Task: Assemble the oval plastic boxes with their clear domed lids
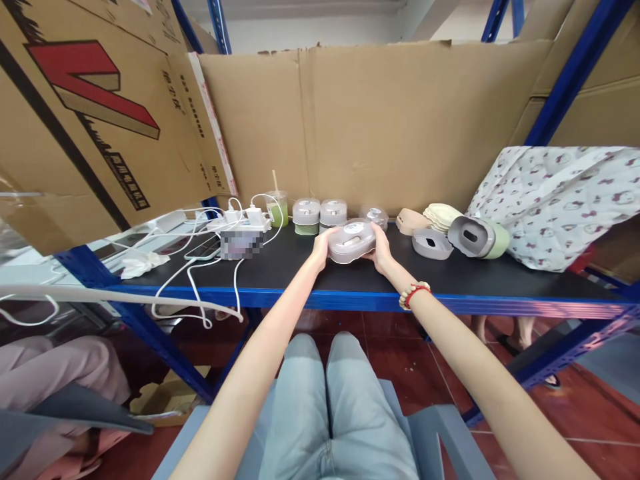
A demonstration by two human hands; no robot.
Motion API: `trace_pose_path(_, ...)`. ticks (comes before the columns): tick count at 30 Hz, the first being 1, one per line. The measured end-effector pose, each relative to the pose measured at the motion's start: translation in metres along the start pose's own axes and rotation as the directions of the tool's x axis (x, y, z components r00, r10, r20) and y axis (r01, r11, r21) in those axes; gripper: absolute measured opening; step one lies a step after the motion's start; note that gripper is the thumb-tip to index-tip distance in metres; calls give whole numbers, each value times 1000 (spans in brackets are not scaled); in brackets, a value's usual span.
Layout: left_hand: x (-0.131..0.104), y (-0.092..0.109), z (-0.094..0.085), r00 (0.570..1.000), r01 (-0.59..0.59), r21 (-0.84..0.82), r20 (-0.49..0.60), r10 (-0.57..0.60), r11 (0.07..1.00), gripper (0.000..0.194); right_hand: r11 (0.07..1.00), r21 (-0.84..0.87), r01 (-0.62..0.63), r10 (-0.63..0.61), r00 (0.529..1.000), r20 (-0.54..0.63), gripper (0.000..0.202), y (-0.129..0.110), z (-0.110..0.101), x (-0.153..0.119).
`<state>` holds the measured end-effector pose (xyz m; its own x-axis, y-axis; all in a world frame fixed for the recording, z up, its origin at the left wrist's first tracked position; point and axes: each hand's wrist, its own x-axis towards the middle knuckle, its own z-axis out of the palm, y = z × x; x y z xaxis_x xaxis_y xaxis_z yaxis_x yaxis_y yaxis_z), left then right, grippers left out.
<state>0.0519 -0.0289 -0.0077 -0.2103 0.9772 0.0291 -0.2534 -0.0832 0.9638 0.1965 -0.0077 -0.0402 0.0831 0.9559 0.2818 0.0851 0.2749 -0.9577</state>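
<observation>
Both hands hold one rounded grey container with a clear lid (351, 241) just over the black tabletop (280, 267). My left hand (321, 249) grips its left end, and my right hand (381, 249), below which a beaded red bracelet (415, 295) circles the wrist, grips the right end. Behind it stand lidded containers (306, 216), (333, 214) and a clear-topped piece (375, 216). To the right lie a beige piece (411, 221), stacked cream pieces (442, 217), a grey tray-like part (433, 244) and grey-and-green nested parts (479, 237) on their side.
A green drink cup with straw (278, 209), a power strip (250, 221), white cables and a phone (203, 248) are at the left. A patterned cloth bag (565, 207) stands at the right. Cardboard (375, 127) walls the back; another person's legs (60, 373) show at lower left.
</observation>
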Motion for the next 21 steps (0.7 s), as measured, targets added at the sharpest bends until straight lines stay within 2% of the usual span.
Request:
trace_pose_path(3, -1, 3, -3, 988, -101, 57, -110, 107, 993, 15, 976, 122, -178, 187, 980, -65, 48, -6, 5, -5)
trace_pose_path(6, -7, 5, -8, 959, -223, 141, -148, 243, 965, 22, 971, 138, -197, 200, 980, -11, 52, -11, 12, -12)
trace_pose_path(7, -10, 5, -9, 948, -275, 192, -111, 300, 942, 24, 972, 131, -195, 194, 981, 18, 52, -13, 14, -14)
trace_pose_path(9, -14, 2, -10, 904, -411, 384, 54, 424, 827, 30, 986, 47, -159, 156, 986, 62, 49, -15, 17, -17)
trace_pose_path(12, -15, -6, -9, 824, -542, 680, 317, 469, 493, 42, 972, -222, -73, 87, 995, 54, 45, -17, 17, -18)
trace_pose_path(14, -13, -9, -9, 822, -525, 791, 377, 426, 315, 48, 933, -356, -53, 66, 998, 25, 44, -17, 15, -18)
trace_pose_path(16, -12, -11, -10, 837, -491, 843, 387, 387, 219, 49, 903, -429, -39, 48, 999, 11, 39, -16, 12, -17)
trace_pose_path(21, -9, -13, -12, 860, -435, 876, 335, 385, 208, 49, 819, -574, 17, -3, 1000, 24, 30, -17, 12, -21)
